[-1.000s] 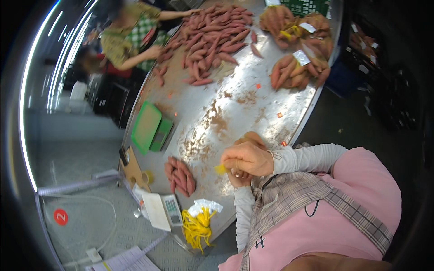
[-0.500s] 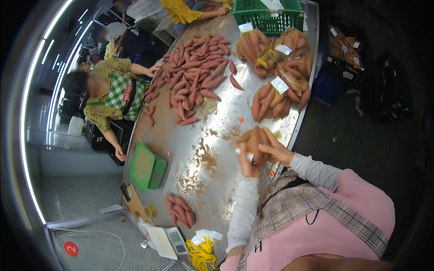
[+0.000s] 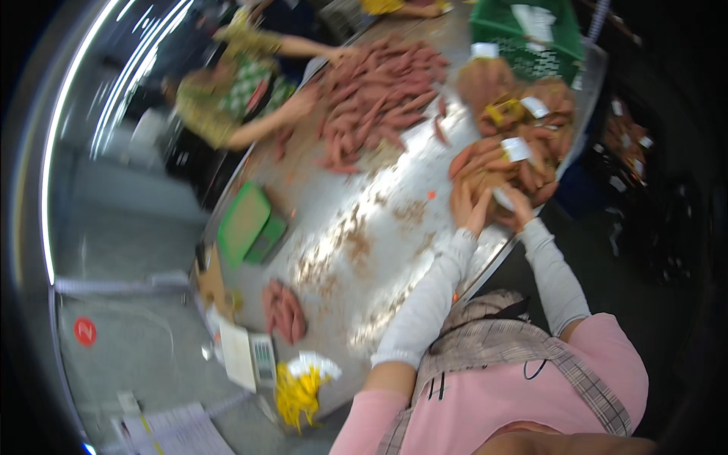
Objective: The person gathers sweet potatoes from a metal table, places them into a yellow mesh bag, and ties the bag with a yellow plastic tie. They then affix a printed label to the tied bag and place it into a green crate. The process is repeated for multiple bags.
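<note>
Compared with half a second ago, both arms reach farther out across the surface (image 3: 364, 205), and the bundle that was held up near the person's chest is now down among the other bundles at the far right edge. A second ago the hands were close to the body; now both arms are stretched nearly straight.

Left hand (image 3: 472, 208) sits palm-down, fingers pointing away, pressed on the near side of the bundle of sweet potatoes (image 3: 497, 171). Right hand (image 3: 519, 206) rests just beside it on the same bundle, touching a white bit at its near edge. Frame is motion-blurred, so I cannot tell whether either hand is gripping or just resting flat; the fingers look loosely curled at best.

The bundle lies on the surface's right edge, touching more labelled bundles (image 3: 531, 106) behind it, with a green crate (image 3: 531, 38) past those.

Loose pile of sweet potatoes (image 3: 379, 95) at the far end, where another person in a checked top (image 3: 227, 95) reaches in. A green scale (image 3: 246, 227) at the left edge, a small heap of sweet potatoes (image 3: 284, 311) nearer, a calculator (image 3: 263, 360) and yellow ties (image 3: 299, 390) at the near end.
</note>
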Motion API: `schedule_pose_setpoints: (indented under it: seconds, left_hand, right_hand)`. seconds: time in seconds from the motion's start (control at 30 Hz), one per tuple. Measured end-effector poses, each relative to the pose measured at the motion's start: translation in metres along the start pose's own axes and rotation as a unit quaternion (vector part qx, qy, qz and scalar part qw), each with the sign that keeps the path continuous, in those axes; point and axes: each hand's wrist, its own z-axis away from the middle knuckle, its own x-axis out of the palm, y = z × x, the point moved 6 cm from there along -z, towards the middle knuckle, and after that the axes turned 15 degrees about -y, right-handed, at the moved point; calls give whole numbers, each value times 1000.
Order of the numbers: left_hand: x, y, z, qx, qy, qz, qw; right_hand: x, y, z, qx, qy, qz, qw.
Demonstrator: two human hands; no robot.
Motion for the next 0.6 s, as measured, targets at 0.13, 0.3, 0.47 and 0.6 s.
schedule_pose_setpoints:
  seconds: [0.13,0.3,0.47,0.6]
  left_hand:
    - [-42,-19,48,-21,-30,225,974]
    - [-167,-88,196,-172,108,194,960]
    - [-325,-182,471,-232,423,65,873]
    - [-388,-156,621,-309,564,-94,760]
  right_hand:
    - [-41,18,2,95,25,72,993]
    - [-63,-24,27,-193,122,286,931]
    - [114,-37,60,-330,-18,436,837]
    - [245,54,69,-291,-211,442,822]
